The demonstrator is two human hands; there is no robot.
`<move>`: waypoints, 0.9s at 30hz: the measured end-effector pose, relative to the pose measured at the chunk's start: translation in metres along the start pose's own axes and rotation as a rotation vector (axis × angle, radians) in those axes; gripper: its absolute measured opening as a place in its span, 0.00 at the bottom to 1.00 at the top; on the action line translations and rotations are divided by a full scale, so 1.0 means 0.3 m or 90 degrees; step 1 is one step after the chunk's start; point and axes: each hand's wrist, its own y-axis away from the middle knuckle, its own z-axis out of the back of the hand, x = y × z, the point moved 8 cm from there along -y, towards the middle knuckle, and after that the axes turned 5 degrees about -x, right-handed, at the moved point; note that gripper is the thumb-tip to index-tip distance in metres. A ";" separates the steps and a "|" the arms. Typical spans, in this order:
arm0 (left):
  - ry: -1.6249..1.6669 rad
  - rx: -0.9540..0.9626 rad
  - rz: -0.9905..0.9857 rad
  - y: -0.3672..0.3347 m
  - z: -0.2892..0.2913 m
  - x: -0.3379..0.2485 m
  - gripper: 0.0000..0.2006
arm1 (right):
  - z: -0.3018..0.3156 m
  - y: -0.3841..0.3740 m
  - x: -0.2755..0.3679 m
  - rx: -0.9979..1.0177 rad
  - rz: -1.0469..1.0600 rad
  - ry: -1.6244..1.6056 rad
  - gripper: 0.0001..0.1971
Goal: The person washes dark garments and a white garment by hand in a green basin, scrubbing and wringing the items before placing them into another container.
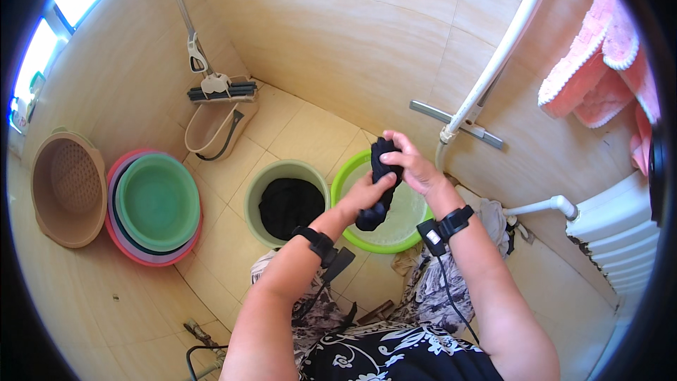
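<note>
"Black cloth, bunched into a thick roll, is up in both hands over the lime-green basin. How is it gripped?"

"The left hand is curled round its middle, thumb across the top. The right hand closes on the far end, thumb and index finger pinching it. Both have hold of it; neither is spread wide."

"I'd judge this to be squeezing or wringing. What makes it good?"

"Hold the whole roll inside the rim so drips land in the cloudy water, turn the wrists opposite ways, and work along to the loose near end. Mind the black wrist straps; they should stay dry."

"And what's hidden?"

"Most of the left fingers, beneath the cloth, and part of the basin behind the hands. The cloth may be a sock or small garment; it's too crumpled to tell. The dark fabric in the pale green bucket shows no clear outline either, and height above the water is hard to read."
</note>
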 end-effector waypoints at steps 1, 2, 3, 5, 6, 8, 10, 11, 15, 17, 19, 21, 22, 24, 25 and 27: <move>-0.013 -0.016 0.004 0.019 -0.003 -0.015 0.25 | -0.024 0.013 0.028 0.003 0.002 -0.001 0.42; 0.117 0.078 0.028 0.059 -0.058 -0.040 0.26 | -0.043 0.028 0.050 0.027 -0.016 -0.047 0.42; 0.247 0.172 0.054 0.099 -0.104 -0.066 0.27 | -0.061 0.039 0.065 0.051 -0.034 -0.093 0.42; 0.228 0.173 0.044 0.109 -0.102 -0.052 0.28 | -0.103 0.049 0.075 0.075 -0.024 -0.119 0.42; 0.284 0.210 0.075 0.126 -0.119 -0.036 0.28 | -0.126 0.053 0.078 0.098 -0.014 -0.144 0.42; 0.262 0.252 0.112 0.166 -0.157 -0.024 0.30 | -0.122 0.058 0.081 0.148 -0.013 -0.080 0.33; 0.184 0.251 0.103 0.184 -0.155 -0.028 0.30 | -0.100 0.060 0.068 0.086 -0.016 -0.017 0.17; 0.146 0.238 0.096 0.188 -0.153 -0.038 0.29 | -0.100 0.056 0.069 0.060 0.005 -0.005 0.14; -0.022 0.109 0.107 0.126 -0.110 -0.014 0.25 | -0.059 0.012 0.015 0.004 -0.008 0.064 0.12; -0.139 0.083 0.067 0.083 -0.071 0.015 0.27 | -0.039 0.009 -0.032 -0.039 -0.018 0.169 0.12; -0.253 0.052 0.028 0.034 -0.029 0.052 0.27 | -0.025 0.004 -0.079 -0.057 -0.025 0.223 0.12; -0.368 0.018 -0.010 0.010 -0.002 0.083 0.28 | -0.009 -0.011 -0.121 -0.077 0.007 0.318 0.11; -0.442 -0.014 -0.048 0.001 -0.015 0.072 0.29 | 0.040 -0.016 -0.145 -0.117 0.025 0.406 0.09; -0.541 -0.079 -0.066 -0.012 -0.008 0.082 0.32 | 0.070 -0.029 -0.185 -0.131 0.074 0.465 0.09; -0.541 -0.080 -0.065 -0.014 -0.009 0.096 0.32 | 0.061 -0.027 -0.177 -0.141 0.122 0.522 0.09; -0.616 -0.163 -0.056 -0.017 0.016 0.113 0.32 | 0.068 -0.030 -0.199 -0.144 0.102 0.523 0.10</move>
